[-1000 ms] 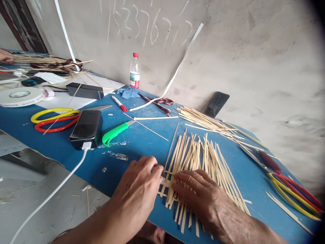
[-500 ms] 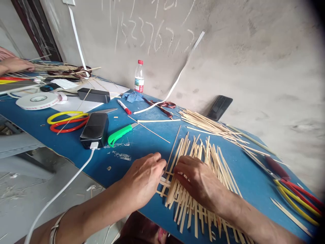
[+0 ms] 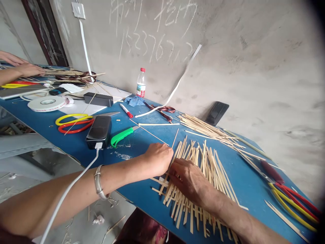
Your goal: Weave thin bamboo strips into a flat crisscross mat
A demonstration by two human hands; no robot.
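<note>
Pale bamboo strips (image 3: 203, 162) lie crossed in a loose woven mat on the blue table. My left hand (image 3: 159, 156) is curled at the mat's upper left edge, fingers pressed together beside a thin upright strip (image 3: 175, 139); what its fingertips hold is hidden. My right hand (image 3: 186, 174) rests on the left part of the mat, its fingers bent down over the strips, and its fingertips are partly hidden. The two hands nearly touch. Short cross strips (image 3: 158, 191) stick out from the mat below my left hand.
A green knife (image 3: 122, 136), a black device (image 3: 98, 130) with a white cable, and scissors (image 3: 76, 123) lie left. More strips (image 3: 205, 126) and a phone (image 3: 217, 113) are behind; other scissors (image 3: 291, 200) lie right. Another person's hands (image 3: 27, 69) work far left.
My left hand has moved up and a little right along the mat's edge, with more forearm in view. My right hand has shifted slightly left. The camera view has shifted a little.
</note>
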